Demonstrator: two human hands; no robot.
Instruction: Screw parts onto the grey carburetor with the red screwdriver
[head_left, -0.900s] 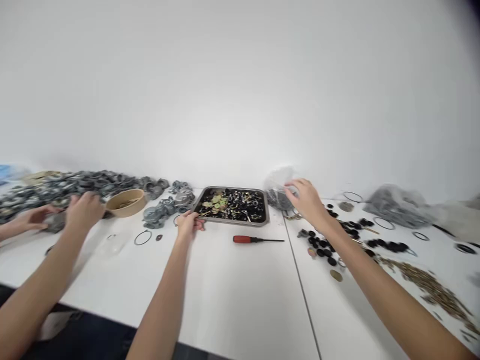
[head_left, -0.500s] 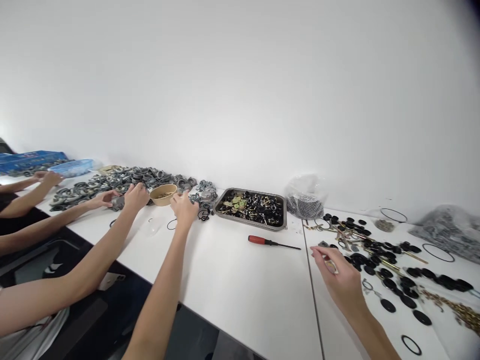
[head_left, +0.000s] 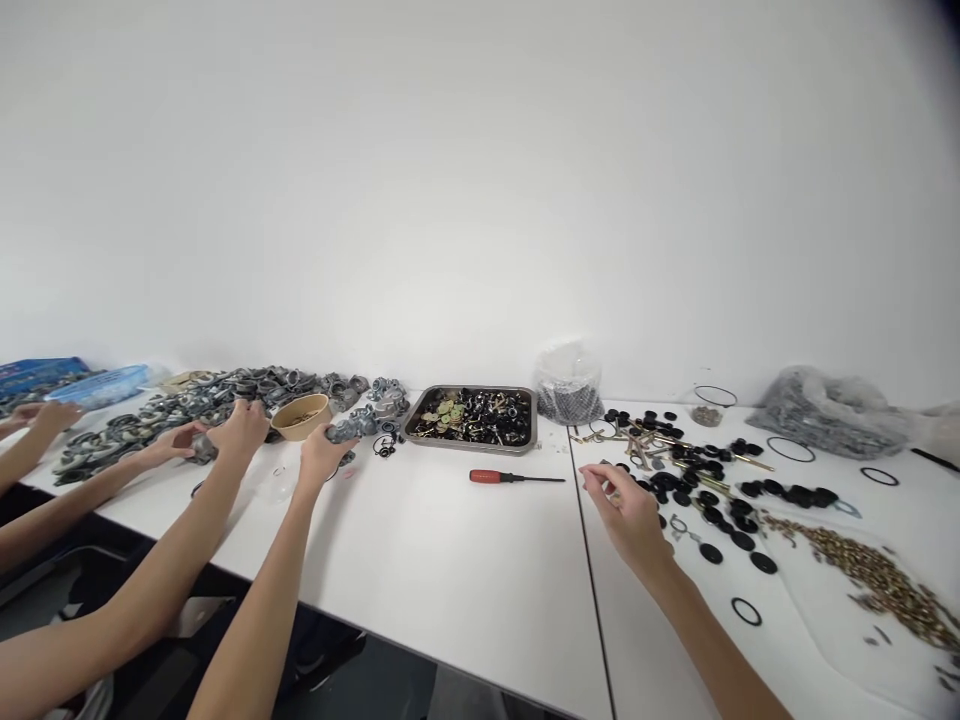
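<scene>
Grey castings (head_left: 362, 422), L of centre on desk (head_left: 450, 570), just far-right of our L hand (head_left: 321, 455).
Fingers curled at castings; grip, we can't tell. R hand (head_left: 630, 512), farther off: fingertips pressed tog., contents unclear, by blk discs (head_left: 682, 497). Screwdriver (head_left: 504, 478) betw. hands, long axis approx. L–R.

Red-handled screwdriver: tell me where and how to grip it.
Grip the screwdriver by its red handle, likely from above on the near side: the handle is thicker than the shaft, which points right; it lies flat, and the tray sits behind it.
</scene>
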